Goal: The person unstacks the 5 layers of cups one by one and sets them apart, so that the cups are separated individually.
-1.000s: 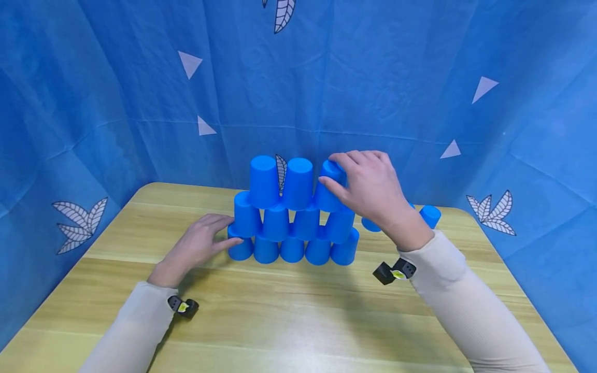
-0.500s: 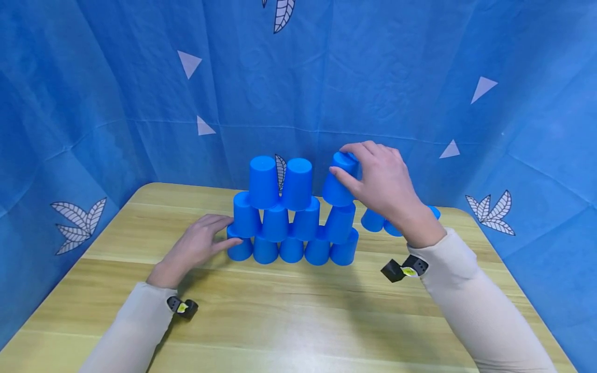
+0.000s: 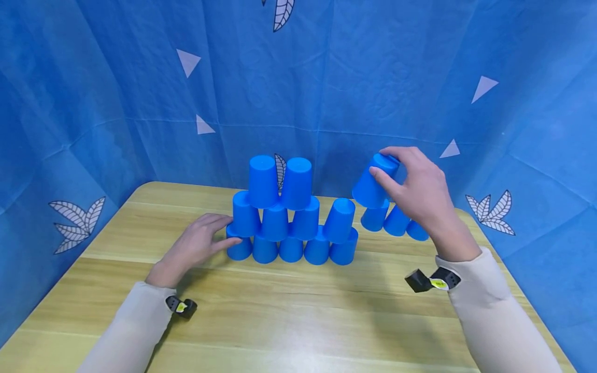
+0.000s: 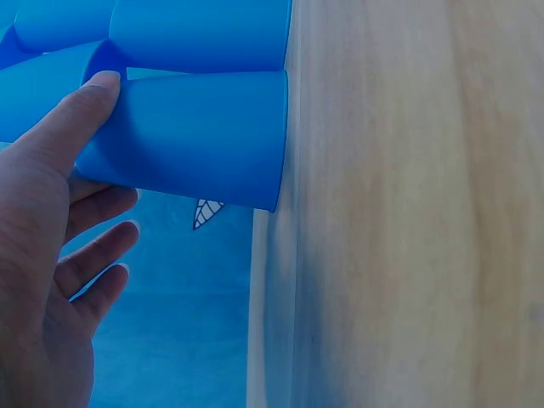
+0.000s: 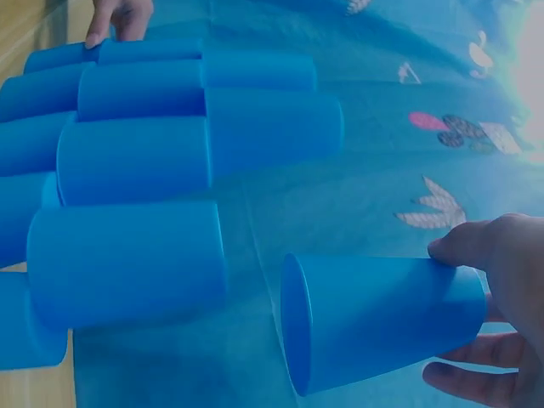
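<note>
In my right hand (image 3: pixel 422 189) is a blue cup (image 3: pixel 373 186), gripped near its base between thumb and fingers. It tilts with its mouth down and to the left, right of the cup stack and in the air; the right wrist view shows the same held cup (image 5: pixel 374 323) apart from the others. My left hand (image 3: pixel 193 246) pinches the bottom-left cup (image 4: pixel 195 136) near its base, thumb in front, at the seam with the cup above. The stack has several upside-down cups in its bottom row and second row, with two cups, including this one (image 3: pixel 263 181), on top.
Three more upside-down blue cups, one of them here (image 3: pixel 374 217), stand on the wooden table (image 3: pixel 280 321) right of the stack, partly behind my right hand. A blue patterned curtain (image 3: pixel 373 77) hangs behind and beside the table.
My right hand has lifted a cup from the right end of the third row and moved it rightward, tilting it. The left hand and the remaining stack have stayed put.
</note>
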